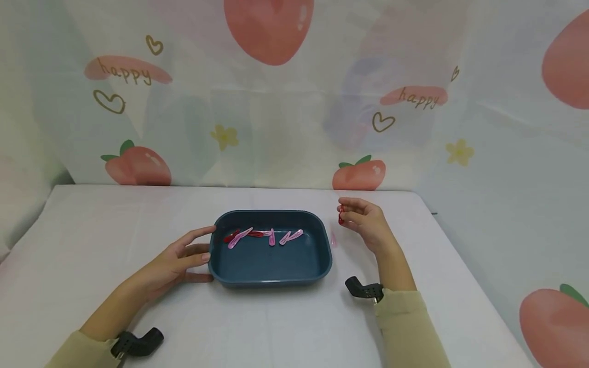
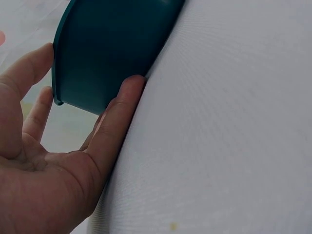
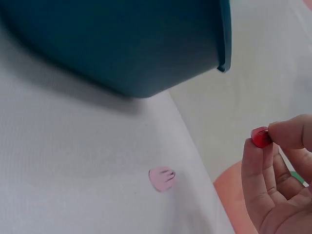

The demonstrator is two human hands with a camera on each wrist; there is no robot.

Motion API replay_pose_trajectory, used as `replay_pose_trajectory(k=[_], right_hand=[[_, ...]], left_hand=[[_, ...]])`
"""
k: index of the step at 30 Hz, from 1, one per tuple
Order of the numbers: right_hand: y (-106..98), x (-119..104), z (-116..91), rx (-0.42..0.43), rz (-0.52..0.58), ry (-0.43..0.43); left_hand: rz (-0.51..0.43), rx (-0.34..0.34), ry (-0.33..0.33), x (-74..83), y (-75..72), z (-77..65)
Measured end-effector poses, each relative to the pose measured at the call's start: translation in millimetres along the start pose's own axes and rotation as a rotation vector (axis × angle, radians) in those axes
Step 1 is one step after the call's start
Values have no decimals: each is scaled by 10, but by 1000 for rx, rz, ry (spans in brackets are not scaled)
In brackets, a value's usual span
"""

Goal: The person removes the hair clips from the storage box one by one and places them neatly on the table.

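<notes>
Right hand [image 1: 368, 221] pinches a red hair clip [image 1: 341, 215] between its fingers above the bench [image 1: 138, 214], right of a blue tray [image 1: 271, 268] | Left hand [image 1: 174, 260], fingers apart, touches the tray's left side | Pink and red clips [image 1: 272, 238] lie inside; another pink clip [image 3: 161, 179] rests nearby on the bench

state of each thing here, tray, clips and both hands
Blue tray: upright on white table
Tray's clips: pink and red, lying inside
Held red clip: raised, outside tray
Lone pink clip: on table, outside tray
Left hand: touching tray's side
Right hand: pinching that red clip
</notes>
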State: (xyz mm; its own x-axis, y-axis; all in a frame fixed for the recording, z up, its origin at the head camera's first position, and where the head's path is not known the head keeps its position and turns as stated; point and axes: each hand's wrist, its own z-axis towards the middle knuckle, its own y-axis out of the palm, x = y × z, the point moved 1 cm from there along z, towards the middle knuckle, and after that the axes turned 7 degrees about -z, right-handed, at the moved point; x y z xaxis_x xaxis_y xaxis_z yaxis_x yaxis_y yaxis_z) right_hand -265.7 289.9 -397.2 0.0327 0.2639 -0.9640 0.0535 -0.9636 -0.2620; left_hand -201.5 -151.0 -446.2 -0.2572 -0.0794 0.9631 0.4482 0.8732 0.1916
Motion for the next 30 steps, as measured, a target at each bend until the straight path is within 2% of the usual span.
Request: replay_pose_trajectory(k=[7, 15, 21, 25, 30], right_hand=[[-59, 107, 48, -4, -97, 33], [-85, 195, 22, -92, -326, 139], [-70, 220, 5, -123, -374, 139], [-57, 253, -14, -109, -389, 175], [-42, 226, -15, -102, -435, 140]], left_hand=[[8, 5, 1, 22, 6, 9], [13, -4, -2, 8, 7, -14], [-2, -8, 2, -12, 0, -12], [-2, -13, -6, -22, 0, -21], [-4, -16, 2, -7, 1, -13]])
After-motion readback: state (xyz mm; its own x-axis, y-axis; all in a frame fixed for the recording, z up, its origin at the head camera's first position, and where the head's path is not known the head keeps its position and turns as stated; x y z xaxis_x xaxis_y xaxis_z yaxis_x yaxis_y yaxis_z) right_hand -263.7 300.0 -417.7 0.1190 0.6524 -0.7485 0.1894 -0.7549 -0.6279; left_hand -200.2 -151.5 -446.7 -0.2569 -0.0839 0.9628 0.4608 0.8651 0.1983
